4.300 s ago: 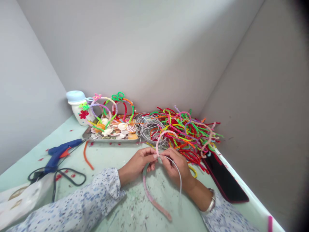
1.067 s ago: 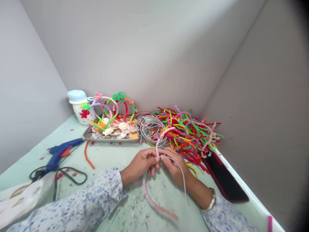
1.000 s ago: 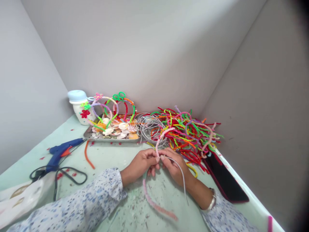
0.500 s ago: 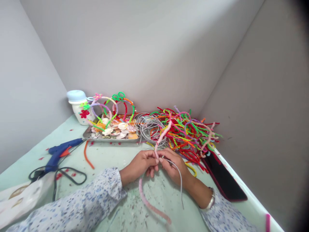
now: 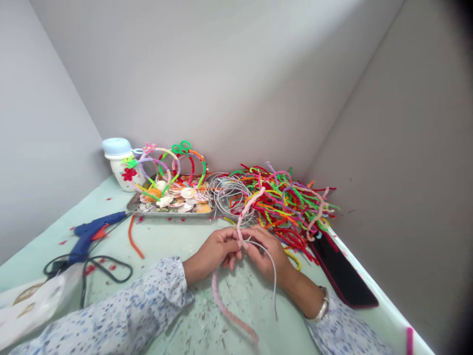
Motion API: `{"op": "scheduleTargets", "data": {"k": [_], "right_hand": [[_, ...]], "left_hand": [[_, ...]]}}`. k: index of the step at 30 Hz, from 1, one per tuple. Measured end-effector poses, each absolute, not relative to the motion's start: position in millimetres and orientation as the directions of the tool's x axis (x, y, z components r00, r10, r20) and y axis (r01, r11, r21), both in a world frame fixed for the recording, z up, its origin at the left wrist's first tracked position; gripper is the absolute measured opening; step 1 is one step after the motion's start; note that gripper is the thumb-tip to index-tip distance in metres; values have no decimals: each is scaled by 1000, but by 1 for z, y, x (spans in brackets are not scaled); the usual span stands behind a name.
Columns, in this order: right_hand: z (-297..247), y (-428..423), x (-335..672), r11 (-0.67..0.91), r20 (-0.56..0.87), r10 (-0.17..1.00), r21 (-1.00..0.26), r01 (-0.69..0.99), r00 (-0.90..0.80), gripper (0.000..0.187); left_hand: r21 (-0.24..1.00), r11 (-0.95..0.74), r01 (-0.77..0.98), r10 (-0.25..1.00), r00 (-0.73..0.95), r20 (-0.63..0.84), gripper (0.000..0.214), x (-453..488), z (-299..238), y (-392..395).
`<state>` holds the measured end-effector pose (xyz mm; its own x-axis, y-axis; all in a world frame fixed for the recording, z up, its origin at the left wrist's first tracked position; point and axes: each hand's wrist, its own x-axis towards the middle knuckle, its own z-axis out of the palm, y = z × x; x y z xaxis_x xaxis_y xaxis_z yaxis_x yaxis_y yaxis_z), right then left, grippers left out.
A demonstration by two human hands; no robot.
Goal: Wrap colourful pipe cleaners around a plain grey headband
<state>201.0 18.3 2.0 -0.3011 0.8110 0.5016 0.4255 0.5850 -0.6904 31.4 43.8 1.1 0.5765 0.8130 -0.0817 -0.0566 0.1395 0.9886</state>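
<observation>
Both hands meet above the middle of the table, fingertips nearly touching. My left hand pinches a pale pink pipe cleaner; one length of it hangs in a curve below the hand, and a pink end stands up above the fingers. My right hand is closed at the same spot, its thumb and fingers on the pink pipe cleaner. From between the right fingers a grey wire bends out and down. The fingertips hide how wire and pipe cleaner meet.
Behind my hands lie a coil of wire and a heap of coloured pipe cleaners. A metal tray holds shells and pipe-cleaner hoops, beside a white jar. A blue glue gun lies left, a black phone right.
The hands have stayed in nearly the same place. The wire's free end and the hanging end of the pink pipe cleaner have swung slightly left; its upper end has tipped slightly right.
</observation>
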Motion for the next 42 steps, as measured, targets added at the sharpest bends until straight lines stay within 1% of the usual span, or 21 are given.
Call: {"op": "scheduleTargets", "data": {"k": [7,13,22,29,34,38,42], "right_hand": [[-1,19,204,552,494,833,-715,429,-248,20],[-2,21,202,518,503,846,-695,499,-178,10],[-3,20,200,499,466,860,-676,542,-209,14],[-5,21,198,524,499,841,-654,546,-210,12],[-5,21,197,501,481,853,-648,574,-203,12],[-5,20,197,478,457,868,-664,575,-194,13],[-8,21,197,420,394,903,-720,552,-173,14]], "left_hand": [[993,110,-36,814,577,-69,21,32,3,43],[995,95,-38,840,540,-59,21,32,2,42],[993,111,-32,860,504,-79,20,33,4,41],[1000,25,-16,893,450,-15,18,32,-2,44],[1000,31,-5,893,450,-26,15,31,-4,45],[999,43,2,895,444,-40,12,32,-1,43],[998,56,12,897,439,-55,8,33,1,41]]}}
